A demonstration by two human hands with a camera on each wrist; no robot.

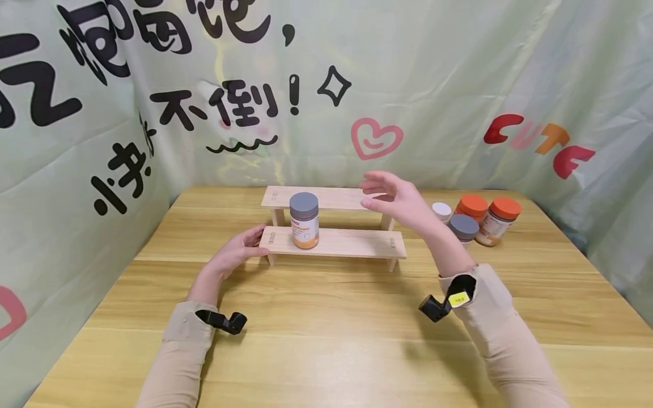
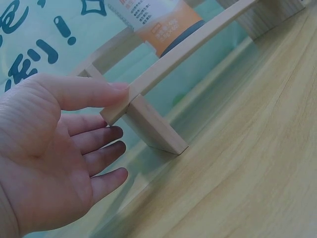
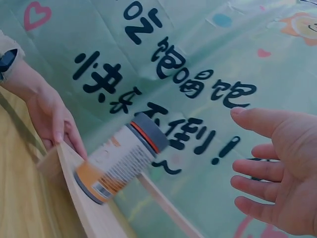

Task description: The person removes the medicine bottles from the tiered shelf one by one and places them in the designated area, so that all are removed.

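My left hand [image 1: 238, 250] is at the left end of the front wooden shelf [image 1: 347, 242]. In the left wrist view, its thumb lies on the board's top edge and the index finger is at the end below, pinching the board; the other fingers are loosely spread. A supplement bottle [image 1: 304, 221] with a grey lid and a white-and-orange label stands upright on that shelf, left of its middle. My right hand [image 1: 400, 198] hovers near the right end of the rear shelf [image 1: 321, 198], fingers apart and holding nothing, as the right wrist view also shows.
On the table's right side stand bottles with orange lids [image 1: 505, 208], one with a grey lid [image 1: 464, 226] and one with a white lid [image 1: 441, 211]. A printed cloth [image 1: 433, 85] hangs behind the wooden table [image 1: 316, 334].
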